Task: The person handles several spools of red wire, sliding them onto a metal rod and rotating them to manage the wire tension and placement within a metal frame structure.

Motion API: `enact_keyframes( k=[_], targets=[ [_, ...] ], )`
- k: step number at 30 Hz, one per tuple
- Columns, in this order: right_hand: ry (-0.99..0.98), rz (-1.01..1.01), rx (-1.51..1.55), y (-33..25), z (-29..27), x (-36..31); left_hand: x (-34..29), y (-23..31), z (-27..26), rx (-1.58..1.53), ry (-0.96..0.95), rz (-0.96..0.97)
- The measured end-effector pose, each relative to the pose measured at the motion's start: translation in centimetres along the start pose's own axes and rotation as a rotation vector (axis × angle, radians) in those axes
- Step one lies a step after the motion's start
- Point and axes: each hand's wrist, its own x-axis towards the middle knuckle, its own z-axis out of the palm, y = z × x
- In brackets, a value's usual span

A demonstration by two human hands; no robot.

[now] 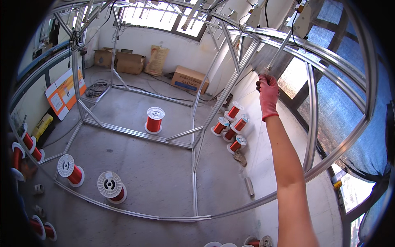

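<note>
My right hand (268,95), in a pink glove with dark fingertips, is raised at the upper right. Its fingers are curled closed at the lower end of a thin metal rod (280,52) that slants down from the frame above. What exactly lies inside the fingers is partly hidden. Close above the rod is a pale plate-shaped fitting (301,22) with a dark cable. Around the hand runs an aluminium-profile frame (311,115). My left hand is out of view.
Spools of red wire stand on the floor, one inside the frame (154,120), two near the front left (75,175), and several by the right wall (234,111). Cardboard boxes (189,79) and a sack (157,61) line the back wall. Blue sheeting (349,78) covers the right windows.
</note>
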Motion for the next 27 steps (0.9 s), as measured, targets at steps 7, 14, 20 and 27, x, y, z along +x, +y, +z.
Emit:
enact_keyframes(
  k=[7, 14, 20, 27],
  targets=[
    [0.08, -0.635, -1.008, -1.7, -0.4, -1.3, -0.3, 1.1, -2.9, -0.045, -0.007, -0.032],
    [-0.012, -0.741, -1.39, -1.3, -0.9, -1.7, -0.7, 1.2, -2.8, -0.095, 0.023, -0.037],
    [-0.072, -0.499, -1.173, -0.2, -1.2, -4.0, -0.2, 0.3, 1.7, 0.054, 0.398, 0.087],
    [-0.437, 0.241, -0.734, 4.0, -8.3, -25.2, -0.6, -0.7, 2.5, -0.108, -0.016, -0.053]
  ],
)
